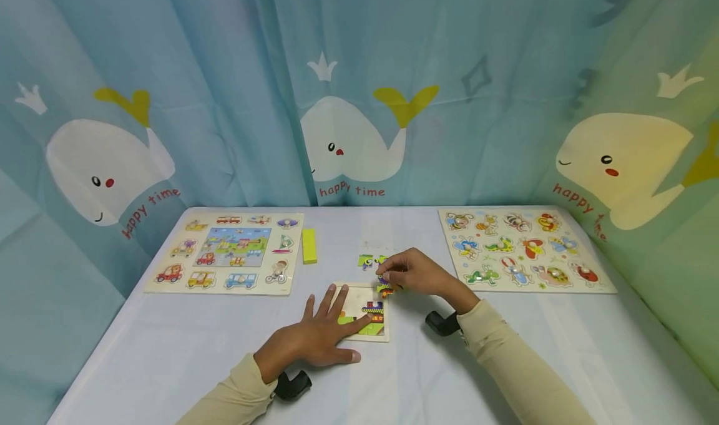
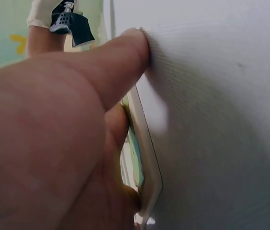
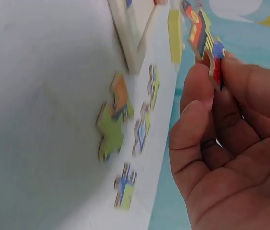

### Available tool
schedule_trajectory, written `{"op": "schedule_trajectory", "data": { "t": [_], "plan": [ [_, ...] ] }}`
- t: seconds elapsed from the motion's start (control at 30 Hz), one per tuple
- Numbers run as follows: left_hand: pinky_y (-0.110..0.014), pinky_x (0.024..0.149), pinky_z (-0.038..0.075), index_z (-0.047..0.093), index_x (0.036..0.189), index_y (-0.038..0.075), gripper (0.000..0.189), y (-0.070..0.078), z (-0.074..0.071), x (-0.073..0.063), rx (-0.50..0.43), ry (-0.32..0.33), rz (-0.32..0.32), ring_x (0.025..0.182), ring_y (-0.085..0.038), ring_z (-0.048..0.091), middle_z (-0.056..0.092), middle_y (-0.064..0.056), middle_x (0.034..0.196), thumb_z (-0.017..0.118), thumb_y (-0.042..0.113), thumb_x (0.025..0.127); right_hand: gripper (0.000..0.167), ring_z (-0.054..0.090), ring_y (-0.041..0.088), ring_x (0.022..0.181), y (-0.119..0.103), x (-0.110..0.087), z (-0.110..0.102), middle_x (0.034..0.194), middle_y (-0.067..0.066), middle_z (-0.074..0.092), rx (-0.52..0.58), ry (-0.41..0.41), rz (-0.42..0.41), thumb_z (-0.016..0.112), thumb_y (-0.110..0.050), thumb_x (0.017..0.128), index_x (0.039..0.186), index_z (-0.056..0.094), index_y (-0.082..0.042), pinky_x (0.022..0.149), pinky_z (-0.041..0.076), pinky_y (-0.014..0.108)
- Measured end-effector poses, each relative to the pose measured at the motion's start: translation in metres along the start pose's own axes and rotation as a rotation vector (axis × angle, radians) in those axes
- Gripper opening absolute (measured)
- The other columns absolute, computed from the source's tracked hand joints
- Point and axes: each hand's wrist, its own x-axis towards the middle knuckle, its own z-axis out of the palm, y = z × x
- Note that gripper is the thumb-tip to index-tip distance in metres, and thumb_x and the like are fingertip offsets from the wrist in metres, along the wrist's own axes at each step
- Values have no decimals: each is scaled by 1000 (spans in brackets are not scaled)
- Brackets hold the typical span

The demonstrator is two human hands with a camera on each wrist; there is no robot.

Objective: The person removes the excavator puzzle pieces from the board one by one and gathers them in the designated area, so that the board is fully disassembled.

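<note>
My left hand [image 1: 314, 342] lies with fingers spread and straight over a small wooden puzzle tray [image 1: 386, 330], fingertips resting on its board and pieces. In the left wrist view, its thumb [image 2: 130, 48] presses the cloth beside the tray's edge. Several colourful pieces [image 1: 372, 329] fill the tray's lower right part; the left hand hides some of the board. At the tray's far right corner, my right hand [image 1: 415, 272] pinches a red, yellow and blue puzzle piece [image 3: 201, 31] between thumb and fingers, raised above the table. Loose puzzle pieces [image 3: 111, 127] lie beyond the tray, partly hidden by this hand.
A vehicle peg board [image 1: 298, 225] lies at the back left, an insect peg board [image 1: 553, 239] at the back right. Near the vehicle board is a yellow block [image 1: 309, 246]. A whale-print curtain [image 1: 241, 150] hangs behind the white-clothed table [image 1: 438, 375].
</note>
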Motion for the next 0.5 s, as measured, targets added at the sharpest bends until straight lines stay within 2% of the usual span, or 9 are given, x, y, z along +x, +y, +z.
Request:
{"op": "schedule_trajectory", "data": {
  "t": [0.23, 0.37, 0.5],
  "plan": [
    [-66, 107, 1, 31, 152, 41, 67, -2, 3, 1, 39, 33, 2, 145, -37, -13, -6, -17, 161, 56, 57, 92, 20, 63, 19, 83, 7, -12, -15, 106, 20, 69, -7, 16, -1, 55, 3, 96, 108, 69, 11, 68, 50, 28],
    [-66, 108, 3, 31, 151, 42, 67, -2, 3, 1, 59, 42, 4, 145, -38, -11, -2, -18, 161, 56, 57, 91, 19, 64, 22, 84, 13, -20, -23, 107, 20, 68, -18, 29, -2, 53, 5, 96, 107, 69, 9, 70, 51, 30],
    [-64, 109, 4, 34, 151, 39, 65, 0, 0, -3, 39, 53, 17, 145, -38, -8, 0, -19, 161, 58, 53, 93, 20, 64, 22, 84, 18, -26, -31, 107, 19, 68, -39, 36, 10, 52, 6, 96, 106, 69, 9, 69, 50, 30]
  ]
}}
